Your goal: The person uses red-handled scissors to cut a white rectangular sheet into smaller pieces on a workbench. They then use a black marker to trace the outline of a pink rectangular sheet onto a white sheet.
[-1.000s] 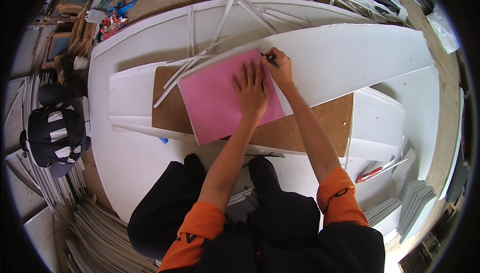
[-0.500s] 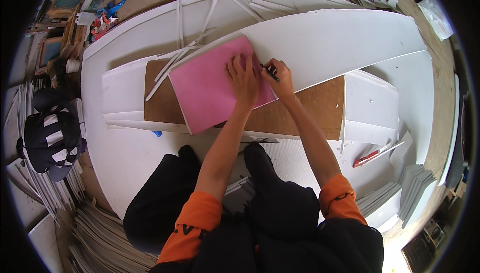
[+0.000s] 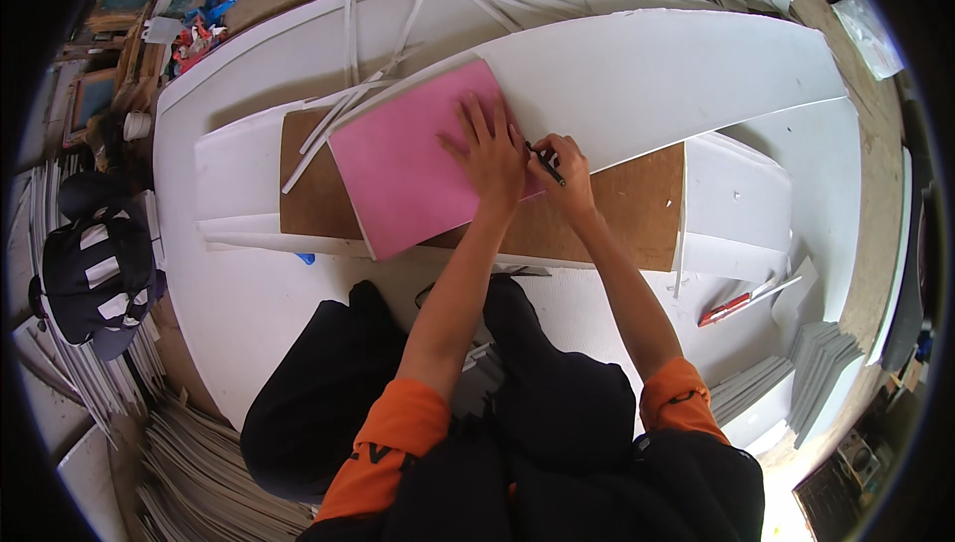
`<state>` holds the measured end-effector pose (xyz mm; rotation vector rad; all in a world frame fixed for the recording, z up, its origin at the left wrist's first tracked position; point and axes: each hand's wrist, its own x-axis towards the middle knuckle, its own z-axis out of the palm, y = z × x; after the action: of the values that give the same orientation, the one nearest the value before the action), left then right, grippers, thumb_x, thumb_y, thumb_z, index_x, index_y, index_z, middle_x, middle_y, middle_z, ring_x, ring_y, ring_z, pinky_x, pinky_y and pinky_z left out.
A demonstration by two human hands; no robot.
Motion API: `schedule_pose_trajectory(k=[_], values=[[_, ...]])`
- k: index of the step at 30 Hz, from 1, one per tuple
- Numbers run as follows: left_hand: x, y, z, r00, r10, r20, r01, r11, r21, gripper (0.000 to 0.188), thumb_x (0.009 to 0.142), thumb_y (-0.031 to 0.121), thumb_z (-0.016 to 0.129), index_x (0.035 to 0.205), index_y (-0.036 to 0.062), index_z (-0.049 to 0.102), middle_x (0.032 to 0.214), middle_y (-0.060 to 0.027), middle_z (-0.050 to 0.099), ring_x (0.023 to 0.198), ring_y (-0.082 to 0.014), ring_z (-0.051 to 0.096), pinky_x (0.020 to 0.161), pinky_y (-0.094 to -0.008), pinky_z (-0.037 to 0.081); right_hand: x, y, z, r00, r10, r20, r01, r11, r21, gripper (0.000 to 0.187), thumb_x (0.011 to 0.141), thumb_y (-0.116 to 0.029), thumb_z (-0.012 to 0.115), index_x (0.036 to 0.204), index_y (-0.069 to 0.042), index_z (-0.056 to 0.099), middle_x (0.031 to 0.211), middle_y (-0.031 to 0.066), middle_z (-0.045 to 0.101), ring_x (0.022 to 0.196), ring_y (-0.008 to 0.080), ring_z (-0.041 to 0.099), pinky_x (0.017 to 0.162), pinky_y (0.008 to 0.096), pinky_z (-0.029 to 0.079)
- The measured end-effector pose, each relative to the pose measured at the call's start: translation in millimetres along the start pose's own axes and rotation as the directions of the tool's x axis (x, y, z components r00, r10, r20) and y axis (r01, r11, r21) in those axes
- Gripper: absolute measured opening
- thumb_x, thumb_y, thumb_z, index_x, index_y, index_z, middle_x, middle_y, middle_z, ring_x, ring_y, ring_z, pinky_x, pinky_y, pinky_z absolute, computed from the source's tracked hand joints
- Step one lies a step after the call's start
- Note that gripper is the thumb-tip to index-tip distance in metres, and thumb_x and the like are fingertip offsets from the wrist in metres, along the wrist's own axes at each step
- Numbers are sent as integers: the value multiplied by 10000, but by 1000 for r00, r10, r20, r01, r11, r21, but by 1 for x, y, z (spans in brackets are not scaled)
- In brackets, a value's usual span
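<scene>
A pink rectangular panel lies at a slant over a brown board and the edge of a large white foam sheet. My left hand rests flat on the panel near its right edge, fingers spread. Close beside it, my right hand grips a dark pen, its tip at the panel's right edge. Whether the tip touches the white sheet cannot be made out.
Several narrow white strips lie left of and behind the panel. A red utility knife is at the right, near stacked grey-white sheets. On the left sits a black and white bag. My knees are close to the board's near edge.
My right hand has drawn the pen toward me along the panel's right edge. My left hand has shifted slightly right, with its fingers spread wider.
</scene>
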<state>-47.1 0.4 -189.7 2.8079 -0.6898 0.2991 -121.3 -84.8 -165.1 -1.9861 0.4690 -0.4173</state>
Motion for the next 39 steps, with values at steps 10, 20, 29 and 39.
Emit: schedule_pose_trajectory(k=[10,20,29,39], values=[[0,4,4,999,-28,-39,29,999,23,476,822,242,481,1284,163,397,1391,-132,251,1303,-325,182,909,-716,56,-43,-8,-21,1000,-8,7,8,999,-37,134,700,-37,614,793,4,526,723,122,543,684,261,510,621,350,424],[-1,4,-1,999,-29,-14,30,999,16,469,834,259,467,1287,159,395,1403,-122,229,1311,-313,164,914,-711,42,-58,-2,-24,1000,-17,1,17,999,-34,134,700,-24,614,801,9,531,725,110,524,661,230,501,594,319,411],[1,2,-8,999,-53,-11,53,999,-4,445,860,253,440,1289,150,381,1393,-112,252,1297,-299,205,919,-696,86,-64,-13,-29,996,74,48,-70,994,-86,132,741,-27,590,854,7,532,766,127,536,730,248,539,637,332,442],[-34,-90,-56,877,-481,-27,480,877,-29,722,787,379,548,1325,7,242,1388,-149,205,1307,-294,155,1053,-491,92,-16,1,-13,945,-251,209,288,943,-169,387,727,-95,640,1085,-87,491,1132,93,511,1063,277,452,899,391,341]])
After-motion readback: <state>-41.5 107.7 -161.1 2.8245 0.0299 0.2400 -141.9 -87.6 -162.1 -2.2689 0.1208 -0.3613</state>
